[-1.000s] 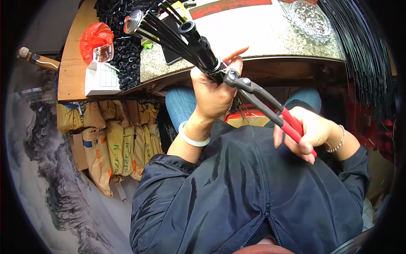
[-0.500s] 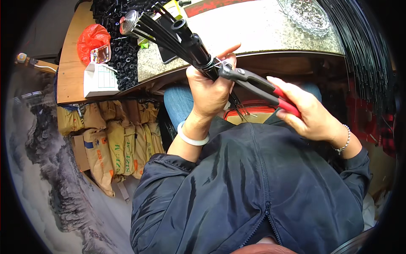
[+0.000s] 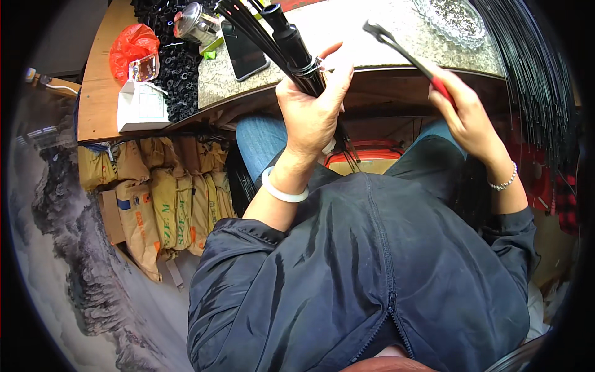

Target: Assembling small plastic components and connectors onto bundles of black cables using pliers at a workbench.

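A: In which state are the fingers shown?

B: Those of the left hand are wrapped around a bundle, the index finger extended; those of the right hand are curled around the red grip of the pincers, whose head stands apart from the bundle.

A: How would the bundle handle?

B: It comprises slender black rods and a thicker tube, with what looks like thin wire just beyond the left hand. The rods appear stiff but springy; the whole is probably light, smooth enough to slip, and hardly fragile.

A: Where is it best held?

B: Beside the wire, presumably, where the parts lie close; the far ends fan out. The pincers, judged rigid and heavier, suit a hold on the grip.

A: And farther out?

B: The bundle is raised above the counter's near edge. A phone lies left of it; a glass dish stands far right.
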### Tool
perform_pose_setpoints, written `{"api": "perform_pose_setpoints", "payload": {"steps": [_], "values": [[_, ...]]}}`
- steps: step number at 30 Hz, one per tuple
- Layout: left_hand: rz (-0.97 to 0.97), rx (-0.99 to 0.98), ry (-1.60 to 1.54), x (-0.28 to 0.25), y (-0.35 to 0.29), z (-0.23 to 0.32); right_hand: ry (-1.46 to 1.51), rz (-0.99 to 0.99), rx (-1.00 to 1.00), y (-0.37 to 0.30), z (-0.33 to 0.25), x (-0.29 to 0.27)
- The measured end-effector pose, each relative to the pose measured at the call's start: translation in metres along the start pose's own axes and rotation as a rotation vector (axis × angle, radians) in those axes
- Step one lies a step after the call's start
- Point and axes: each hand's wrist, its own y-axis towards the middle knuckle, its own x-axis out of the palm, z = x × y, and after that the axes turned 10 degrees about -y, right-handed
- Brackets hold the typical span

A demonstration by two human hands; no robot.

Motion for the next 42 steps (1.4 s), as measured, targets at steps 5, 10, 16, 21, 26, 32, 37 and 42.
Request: {"api": "perform_pose_setpoints", "payload": {"steps": [5, 10, 16, 21, 26, 32, 37, 42], "values": [[0.067, -0.024, -0.044, -0.001, 0.001, -0.001, -0.672, 0.12, 0.088, 0.052, 0.009, 0.017], [0.102, 0.013, -0.016, -0.002, 0.005, 0.001, -0.783, 0.236, -0.011, 0.071, 0.012, 0.019], [0.212, -0.051, -0.073, -0.005, 0.001, 0.006, -0.683, 0.485, -0.133, 0.121, -0.003, 0.018], [0.205, 0.0, -0.078, -0.011, 0.0, 0.002, -0.659, 0.428, -0.148, 0.201, 0.043, 0.025], [0.205, -0.049, -0.012, -0.015, 0.004, 0.004, -0.736, 0.205, 0.252, 0.248, 0.045, 0.021], [0.183, -0.02, -0.089, -0.022, 0.0, 0.003, -0.755, 0.262, 0.079, 0.247, 0.045, 0.022], [0.158, -0.029, -0.125, -0.023, -0.002, 0.003, -0.513, 0.378, 0.175, 0.223, 0.003, -0.008], [0.144, -0.04, -0.143, -0.019, -0.004, 0.004, 0.396, 0.921, 0.335, 0.148, -0.083, -0.024]]}}
